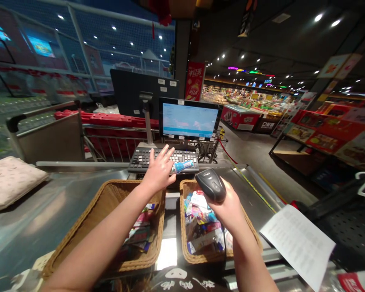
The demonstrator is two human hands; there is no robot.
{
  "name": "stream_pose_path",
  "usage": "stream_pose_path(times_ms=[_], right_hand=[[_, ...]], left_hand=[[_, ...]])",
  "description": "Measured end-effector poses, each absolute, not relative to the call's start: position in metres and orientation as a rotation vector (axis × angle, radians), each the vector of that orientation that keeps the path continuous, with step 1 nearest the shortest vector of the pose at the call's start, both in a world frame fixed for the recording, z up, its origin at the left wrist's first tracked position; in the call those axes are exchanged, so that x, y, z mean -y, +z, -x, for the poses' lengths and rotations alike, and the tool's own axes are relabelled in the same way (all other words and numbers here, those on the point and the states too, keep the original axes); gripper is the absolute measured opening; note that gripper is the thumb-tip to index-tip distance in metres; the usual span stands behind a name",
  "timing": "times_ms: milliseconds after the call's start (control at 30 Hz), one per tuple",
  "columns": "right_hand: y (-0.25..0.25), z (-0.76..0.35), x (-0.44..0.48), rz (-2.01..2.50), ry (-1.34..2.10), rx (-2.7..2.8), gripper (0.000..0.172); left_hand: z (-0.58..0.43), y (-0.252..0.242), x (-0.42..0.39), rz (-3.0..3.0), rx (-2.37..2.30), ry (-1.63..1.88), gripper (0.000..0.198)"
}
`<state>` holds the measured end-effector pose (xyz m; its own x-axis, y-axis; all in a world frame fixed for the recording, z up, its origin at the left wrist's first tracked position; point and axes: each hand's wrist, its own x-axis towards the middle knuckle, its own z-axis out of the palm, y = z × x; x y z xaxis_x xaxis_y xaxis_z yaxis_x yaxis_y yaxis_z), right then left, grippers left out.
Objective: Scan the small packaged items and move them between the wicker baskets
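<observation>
Closest to me, at the bottom of my feed, is the dark garment (182,280) with white print. Just beyond it stand two wicker baskets side by side on the metal counter (79,182). The left basket (109,202) has colourful packets (143,227) gathered toward its right side, partly hidden by my left forearm; the right basket (200,258) is filled with mixed small packs (202,217). A printed sheet of paper (298,243) lies to the right of the baskets, and a pale bag (13,182) sits at the far left.

My right hand (229,202) is wrapped around a black handheld scanner (212,185), its head above the right basket. A little farther out, my left hand (161,168) is palm down over the black keyboard (141,158), fingers spread. A slim blue packet (184,165) shows between its thumb and index finger, over the keys; I cannot tell whether the hand grips it or it simply lies there.

Behind the keyboard I see a lit monitor (188,119), and the back of a second screen (134,93) to its left. Farther off are a red freezer (240,117) and bright store displays
</observation>
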<state>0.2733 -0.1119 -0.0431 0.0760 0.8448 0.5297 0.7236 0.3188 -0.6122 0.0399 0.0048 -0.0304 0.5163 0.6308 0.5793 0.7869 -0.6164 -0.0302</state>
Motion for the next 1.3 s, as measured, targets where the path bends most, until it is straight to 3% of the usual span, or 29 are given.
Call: stream_pose_path(times_ms=[333, 900, 1300], right_hand=[[-0.036, -0.235, 0.108, 1.341, 0.190, 1.758, 0.052], [-0.045, -0.200, 0.112, 1.307, 0.253, 1.800, 0.056], [-0.049, -0.171, 0.118, 1.317, 0.378, 1.831, 0.043]], left_hand=[[-0.006, -0.009, -0.005, 2.395, 1.218, -0.764, 0.017], [0.034, -0.016, 0.001, 2.380, 1.250, -0.749, 0.017], [0.071, -0.049, 0.019, 2.499, 1.312, -0.676, 0.015]])
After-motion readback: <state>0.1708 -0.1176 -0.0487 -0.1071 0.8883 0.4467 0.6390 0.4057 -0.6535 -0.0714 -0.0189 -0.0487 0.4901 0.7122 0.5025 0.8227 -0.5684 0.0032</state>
